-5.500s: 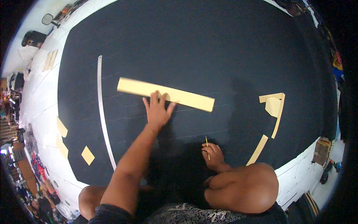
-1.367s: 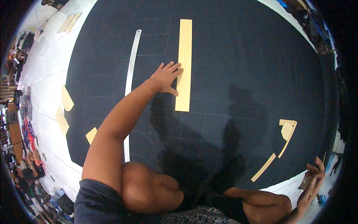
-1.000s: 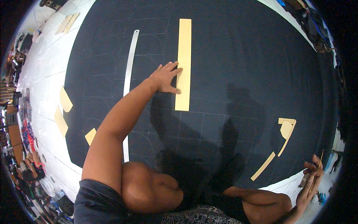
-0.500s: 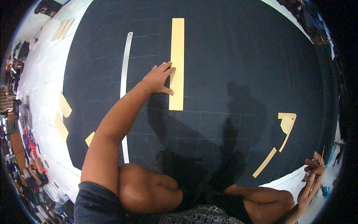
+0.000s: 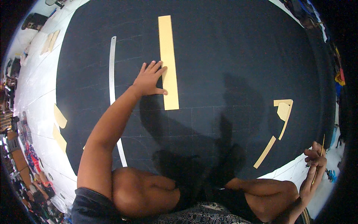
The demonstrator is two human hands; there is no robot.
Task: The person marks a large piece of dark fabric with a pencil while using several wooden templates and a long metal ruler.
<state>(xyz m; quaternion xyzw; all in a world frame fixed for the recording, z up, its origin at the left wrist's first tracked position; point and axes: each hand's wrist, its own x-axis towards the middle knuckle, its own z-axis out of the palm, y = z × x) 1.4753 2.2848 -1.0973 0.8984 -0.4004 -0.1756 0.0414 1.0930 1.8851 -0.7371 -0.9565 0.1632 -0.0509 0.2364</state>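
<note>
Left hand: the left hand [image 5: 149,80] is spread wide, palm down; thumb and some fingertips are rested on the card strip, and nothing is gripped.
Card strip: the long, straight, pale-yellow card strip [image 5: 169,56] is laid flat on the broad black cloth [image 5: 223,44], just to the right of the left hand, extending both beyond it and nearer the body.
Right hand: a slim yellow pencil-like stick [image 5: 323,143] is held between the fingers of the right hand [image 5: 316,168], which is kept well apart from the strip.
Ruler: the long, narrow, silver metal ruler [image 5: 112,67] is placed to the left of the left hand and is crossed by the left forearm.
Lines done: thin pale lines [image 5: 192,119] are already drawn left of the left hand and on its near side.
Lines left: along the strip's right edge no line can be made out, so the marking is judged only partly done; faint strokes may be missed.
Other card: a small, pale-yellow, many-sided card piece [image 5: 283,111] is set left of the right hand, beyond its fingertips.
</note>
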